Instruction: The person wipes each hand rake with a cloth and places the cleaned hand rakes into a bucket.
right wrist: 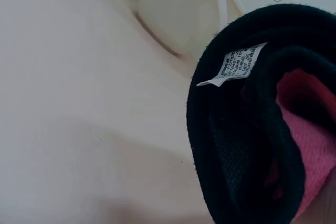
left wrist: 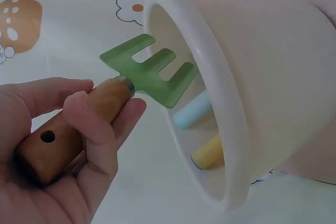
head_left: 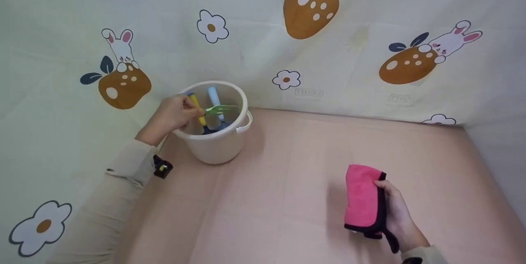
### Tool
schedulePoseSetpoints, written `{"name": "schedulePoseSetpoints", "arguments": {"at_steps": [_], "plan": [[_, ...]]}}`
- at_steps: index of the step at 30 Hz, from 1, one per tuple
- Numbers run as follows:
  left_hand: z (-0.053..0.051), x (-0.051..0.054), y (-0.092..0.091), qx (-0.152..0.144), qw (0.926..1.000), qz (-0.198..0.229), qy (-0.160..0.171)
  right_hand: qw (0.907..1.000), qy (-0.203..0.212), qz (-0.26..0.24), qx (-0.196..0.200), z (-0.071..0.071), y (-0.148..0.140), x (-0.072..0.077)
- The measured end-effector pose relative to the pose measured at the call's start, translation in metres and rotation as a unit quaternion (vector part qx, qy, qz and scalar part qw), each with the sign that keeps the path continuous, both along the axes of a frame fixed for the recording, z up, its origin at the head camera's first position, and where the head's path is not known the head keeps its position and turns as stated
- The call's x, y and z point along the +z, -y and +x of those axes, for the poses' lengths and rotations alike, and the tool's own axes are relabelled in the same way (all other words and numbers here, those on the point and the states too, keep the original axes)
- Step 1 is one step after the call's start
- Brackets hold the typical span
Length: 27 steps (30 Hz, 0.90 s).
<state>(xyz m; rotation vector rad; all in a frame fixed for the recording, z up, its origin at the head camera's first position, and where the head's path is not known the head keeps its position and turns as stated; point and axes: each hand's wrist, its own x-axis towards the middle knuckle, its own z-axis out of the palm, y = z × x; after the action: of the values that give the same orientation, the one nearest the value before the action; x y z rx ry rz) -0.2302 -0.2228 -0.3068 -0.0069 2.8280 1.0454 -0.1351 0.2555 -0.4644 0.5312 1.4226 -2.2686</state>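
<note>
My left hand [head_left: 176, 112] is at the near-left rim of a white bucket [head_left: 218, 149], gripping a small garden hand fork [left wrist: 149, 72] by its short wooden handle. The fork's green prongs point in over the bucket's mouth. Inside the bucket lean two tools, one with a yellow handle [head_left: 194, 101] and one with a light blue handle [head_left: 213, 96]; their dark ends lie low in it. On the right, my right hand [head_left: 397, 214] holds a rolled pink cloth [head_left: 362, 198] with black edging, thumb on its edge. A white printed label [right wrist: 236, 65] shows inside the roll.
The bucket stands in the back left part of a pinkish-beige surface [head_left: 283, 181], its white handle [head_left: 245, 123] hanging on the right side. Behind rises a pale fabric wall [head_left: 246, 54] printed with rabbits and flowers; it also runs along the left and right sides.
</note>
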Motion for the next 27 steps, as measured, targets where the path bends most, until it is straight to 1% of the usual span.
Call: {"name": "schedulePoseSetpoints", "arguments": {"at_steps": [4,6,8,12,15,18,21,23,27], "plan": [[-0.015,-0.008,-0.002,0.021,0.999,0.031,0.025,0.9997,0.001,-0.003,0.023,0.001,0.001,0.0],[-0.022,-0.015,-0.004,0.023,0.9989,0.032,0.025,0.9997,0.004,-0.005,0.025,0.001,0.002,0.0],[-0.029,-0.024,-0.005,0.021,0.9996,0.015,0.014,0.9996,0.01,-0.007,0.025,0.001,0.003,0.0],[-0.037,-0.039,-0.005,0.028,0.9995,0.012,0.012,0.9993,0.015,-0.017,0.031,0.001,0.005,0.0],[-0.042,-0.047,-0.003,0.04,0.9985,0.032,0.021,0.9991,0.014,-0.018,0.035,0.002,0.006,0.0],[-0.045,-0.05,0.0,0.037,0.9976,0.052,0.025,0.9991,0.014,-0.014,0.037,0.002,0.006,0.0],[-0.047,-0.049,0.004,0.034,0.9948,0.087,0.042,0.999,0.013,-0.013,0.041,0.002,0.006,-0.001],[-0.047,-0.048,0.007,0.035,0.9939,0.095,0.045,0.9989,0.015,-0.015,0.042,0.002,0.006,-0.001],[-0.045,-0.043,0.013,0.039,0.9978,0.04,0.037,0.9988,0.023,-0.014,0.041,0.001,0.005,-0.001]]}}
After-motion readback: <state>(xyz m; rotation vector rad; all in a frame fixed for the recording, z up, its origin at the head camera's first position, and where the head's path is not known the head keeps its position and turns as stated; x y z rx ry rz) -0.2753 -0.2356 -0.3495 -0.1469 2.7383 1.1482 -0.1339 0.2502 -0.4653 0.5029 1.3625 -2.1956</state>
